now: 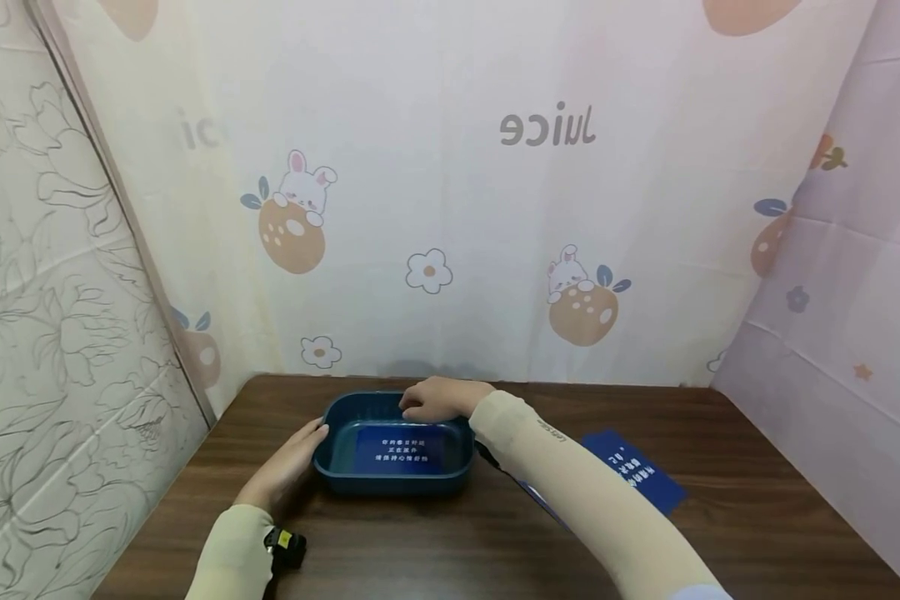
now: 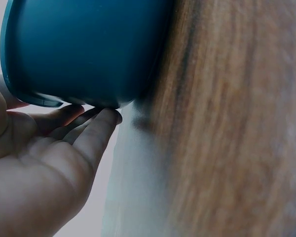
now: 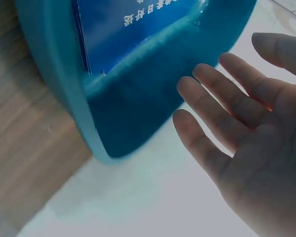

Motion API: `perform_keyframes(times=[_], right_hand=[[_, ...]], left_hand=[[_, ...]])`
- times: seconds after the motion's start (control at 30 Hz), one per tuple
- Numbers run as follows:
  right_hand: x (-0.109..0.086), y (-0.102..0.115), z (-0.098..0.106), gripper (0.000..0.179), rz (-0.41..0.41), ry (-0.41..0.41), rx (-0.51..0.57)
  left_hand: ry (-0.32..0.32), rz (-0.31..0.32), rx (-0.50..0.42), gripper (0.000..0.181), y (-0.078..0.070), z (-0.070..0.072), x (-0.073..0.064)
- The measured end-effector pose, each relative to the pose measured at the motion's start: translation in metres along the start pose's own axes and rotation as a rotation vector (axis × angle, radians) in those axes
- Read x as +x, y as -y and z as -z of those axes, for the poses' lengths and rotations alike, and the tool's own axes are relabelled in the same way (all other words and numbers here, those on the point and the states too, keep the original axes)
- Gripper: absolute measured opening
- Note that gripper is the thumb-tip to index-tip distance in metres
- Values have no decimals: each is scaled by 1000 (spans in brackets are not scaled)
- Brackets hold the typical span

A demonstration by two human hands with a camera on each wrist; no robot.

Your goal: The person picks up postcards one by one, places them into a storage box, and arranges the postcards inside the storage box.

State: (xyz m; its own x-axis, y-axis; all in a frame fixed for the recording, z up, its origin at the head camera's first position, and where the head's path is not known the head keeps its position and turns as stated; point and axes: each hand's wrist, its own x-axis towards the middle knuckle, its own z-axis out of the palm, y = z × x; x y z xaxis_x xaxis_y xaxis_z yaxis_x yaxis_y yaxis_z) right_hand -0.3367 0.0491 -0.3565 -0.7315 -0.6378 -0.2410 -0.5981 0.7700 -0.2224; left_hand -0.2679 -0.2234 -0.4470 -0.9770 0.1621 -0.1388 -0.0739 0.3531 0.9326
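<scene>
A dark teal plastic basin point(image 1: 394, 483) stands on the wooden table, with blue cards point(image 1: 398, 459) printed in white lying on its bottom. In the right wrist view the cards' edges point(image 3: 83, 47) show as a thin stack. My left hand point(image 1: 288, 458) rests at the basin's left side, its extended fingers point(image 2: 96, 131) touching the outer wall. Over the basin's back right part hangs my right hand point(image 1: 444, 399); its fingers point(image 3: 202, 106) are spread and loosely bent, with nothing held between them.
More blue printed cards point(image 1: 637, 471) lie on the table point(image 1: 750, 508) to the right, partly hidden by my right forearm. A printed curtain point(image 1: 450, 208) hangs behind the table's back edge, with further cloth at the left and right sides.
</scene>
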Motion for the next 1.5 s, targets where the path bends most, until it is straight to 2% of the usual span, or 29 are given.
perform_keyframes(times=[0.3, 0.5, 0.67, 0.77, 0.9, 1.1, 1.5], right_hand=[[-25, -11, 6, 41, 65, -19, 37], [-48, -28, 11, 40, 55, -48, 125], [-75, -49, 9, 39, 8, -100, 238], [-96, -66, 6, 40, -10, -138, 264], [-122, -92, 0, 42, -54, -166, 230], [-154, -128, -11, 45, -117, -182, 236], [-208, -170, -26, 47, -245, -229, 247]], left_hand=[[-8, 5, -6, 69, 0, 1, 0], [-6, 7, -15, 67, 0, -1, -1], [-6, 12, -21, 67, 0, -2, -2], [-1, 14, -24, 68, 0, -2, -1], [1, 13, -31, 67, 1, -2, -1], [-3, 11, -23, 67, 1, -2, 0], [7, 24, -21, 68, 1, -2, 0]])
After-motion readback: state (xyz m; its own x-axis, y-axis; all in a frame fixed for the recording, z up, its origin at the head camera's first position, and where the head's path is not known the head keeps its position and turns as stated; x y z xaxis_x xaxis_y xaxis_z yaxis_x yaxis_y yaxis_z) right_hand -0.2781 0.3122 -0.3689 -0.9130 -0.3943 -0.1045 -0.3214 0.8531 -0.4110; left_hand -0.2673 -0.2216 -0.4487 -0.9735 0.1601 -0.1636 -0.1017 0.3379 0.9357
